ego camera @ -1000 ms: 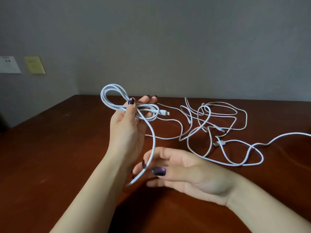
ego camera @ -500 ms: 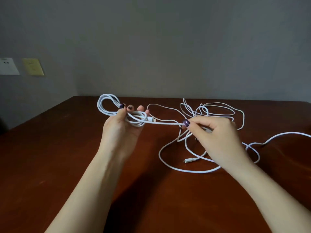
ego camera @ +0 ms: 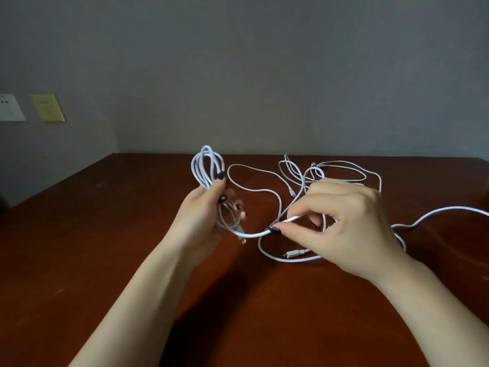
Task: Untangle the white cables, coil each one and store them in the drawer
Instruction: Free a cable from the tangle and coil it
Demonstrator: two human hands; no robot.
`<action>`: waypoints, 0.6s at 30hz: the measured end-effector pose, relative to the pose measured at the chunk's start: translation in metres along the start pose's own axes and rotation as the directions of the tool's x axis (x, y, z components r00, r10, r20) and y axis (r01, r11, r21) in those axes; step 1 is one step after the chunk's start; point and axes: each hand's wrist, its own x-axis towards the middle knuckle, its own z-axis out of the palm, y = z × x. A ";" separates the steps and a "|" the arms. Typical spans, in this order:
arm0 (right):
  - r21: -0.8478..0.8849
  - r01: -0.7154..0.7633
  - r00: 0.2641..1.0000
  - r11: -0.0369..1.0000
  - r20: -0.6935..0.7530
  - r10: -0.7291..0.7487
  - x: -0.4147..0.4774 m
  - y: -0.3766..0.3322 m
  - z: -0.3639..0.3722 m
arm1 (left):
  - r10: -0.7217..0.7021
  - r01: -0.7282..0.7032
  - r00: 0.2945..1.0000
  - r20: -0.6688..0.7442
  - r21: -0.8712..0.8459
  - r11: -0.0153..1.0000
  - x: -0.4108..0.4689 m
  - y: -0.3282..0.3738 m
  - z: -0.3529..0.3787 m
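My left hand (ego camera: 205,213) grips a partly wound coil of white cable (ego camera: 206,165), its loops standing upright above my fingers. From the coil the same cable (ego camera: 254,235) curves right to my right hand (ego camera: 344,221), which pinches it between thumb and forefinger just above the table. Behind my right hand lies a tangle of white cables (ego camera: 317,172) spread over the table. A connector end (ego camera: 293,253) rests under my right hand. No drawer is in view.
The brown wooden table (ego camera: 105,247) runs to a grey wall at the back. One white cable (ego camera: 436,210) trails off the right edge. A white wall plate (ego camera: 9,107) and a yellow plate (ego camera: 47,107) sit on the left wall.
My left hand has turned the coil upright. My right hand has moved down and closer, bringing the cable round in a curve toward the coil.
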 end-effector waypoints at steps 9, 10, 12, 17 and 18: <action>0.157 -0.149 0.987 0.976 0.092 0.136 0.001 -0.003 0.001 | -0.025 -0.101 0.983 0.184 0.644 0.759 -0.007 -0.030 0.006; 0.167 -0.195 0.980 0.966 0.085 0.183 0.000 -0.002 0.001 | -0.034 -0.114 0.978 0.207 0.658 0.745 -0.008 -0.029 0.007; 0.162 -0.270 0.963 0.949 0.074 0.261 0.000 -0.001 0.003 | -0.027 -0.150 0.970 0.242 0.682 0.716 -0.012 -0.027 0.009; 0.145 -0.440 0.896 0.886 0.130 0.424 0.000 0.006 0.004 | -0.035 -0.195 0.945 0.326 0.644 0.739 -0.020 -0.019 0.016; 0.151 -0.462 0.885 0.874 0.139 0.444 0.000 0.008 0.004 | -0.066 -0.172 0.938 0.341 0.621 0.765 -0.022 -0.018 0.016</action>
